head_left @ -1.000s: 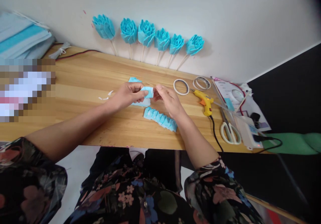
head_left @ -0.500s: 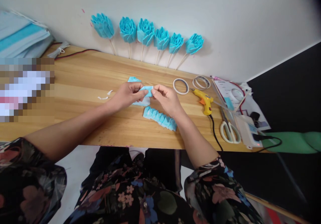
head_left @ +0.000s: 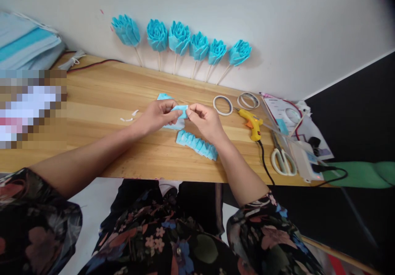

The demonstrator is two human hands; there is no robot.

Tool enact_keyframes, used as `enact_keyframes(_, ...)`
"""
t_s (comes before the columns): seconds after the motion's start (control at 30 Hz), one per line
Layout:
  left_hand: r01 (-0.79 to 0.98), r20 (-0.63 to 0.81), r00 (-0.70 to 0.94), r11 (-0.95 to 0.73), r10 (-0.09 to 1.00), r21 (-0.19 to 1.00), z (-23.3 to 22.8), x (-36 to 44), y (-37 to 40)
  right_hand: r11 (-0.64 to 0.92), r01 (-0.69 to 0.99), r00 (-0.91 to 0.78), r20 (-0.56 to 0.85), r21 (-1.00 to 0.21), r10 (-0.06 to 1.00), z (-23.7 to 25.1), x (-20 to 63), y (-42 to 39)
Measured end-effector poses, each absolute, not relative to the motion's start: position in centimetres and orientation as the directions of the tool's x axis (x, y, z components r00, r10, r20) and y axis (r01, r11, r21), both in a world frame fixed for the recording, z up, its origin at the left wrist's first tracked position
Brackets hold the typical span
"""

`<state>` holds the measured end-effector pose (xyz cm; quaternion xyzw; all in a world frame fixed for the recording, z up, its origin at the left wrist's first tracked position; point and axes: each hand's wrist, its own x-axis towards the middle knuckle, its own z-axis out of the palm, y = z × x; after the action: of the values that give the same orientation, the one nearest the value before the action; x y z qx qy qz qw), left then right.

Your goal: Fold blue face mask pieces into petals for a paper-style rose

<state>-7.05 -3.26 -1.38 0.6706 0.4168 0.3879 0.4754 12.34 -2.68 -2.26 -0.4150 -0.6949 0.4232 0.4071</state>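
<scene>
A small folded piece of light blue material [head_left: 183, 109] is pinched between my two hands above the table. My left hand [head_left: 160, 114] is closed on its left side, thumb on top. My right hand [head_left: 203, 119] grips its right end between thumb and fingers. Below the hands lie flat light blue sheets [head_left: 164, 97], partly hidden by my left hand. Nearer to me, beside my right wrist, rests a row of overlapping folded blue pieces [head_left: 196, 144].
Several blue flowers on sticks [head_left: 157, 35] lean against the wall. To the right are tape rolls [head_left: 222, 105], a yellow glue gun [head_left: 251, 123], scissors [head_left: 283, 162] and a power strip [head_left: 304, 160]. White scraps [head_left: 127, 119] lie left. A blue fabric stack [head_left: 27, 45] sits far left.
</scene>
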Motion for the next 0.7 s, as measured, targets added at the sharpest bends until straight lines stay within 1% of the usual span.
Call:
enact_keyframes(0.13,0.167,0.137,0.354,-0.207,0.925,0.964,-1.53,-7.07,-3.08,0.302,0.231,-0.33,0.218,-0.925,0.919,-1.96,12.62,-2.75)
enact_keyframes(0.23,0.17,0.14,0.346,-0.209,0.928,0.963,-1.56,-7.08,-3.04,0.309,0.191,-0.328,0.236,-0.932,0.915,-1.8,12.71,-2.75)
enact_keyframes(0.33,0.177,0.148,0.34,-0.218,0.929,0.96,-1.47,-7.06,-3.15,0.274,0.164,-0.341,0.207,-0.948,0.917,-1.91,12.58,-2.67)
enact_keyframes(0.43,0.167,0.135,0.352,-0.204,0.926,0.965,-1.18,-7.02,-3.31,0.254,0.174,-0.331,0.186,-0.952,0.925,-2.14,12.44,-2.54)
enact_keyframes(0.7,0.192,0.081,0.381,-0.165,0.921,0.967,-1.09,-7.11,-3.26,0.27,0.17,-0.318,0.207,-0.948,0.925,-2.11,12.3,-2.54)
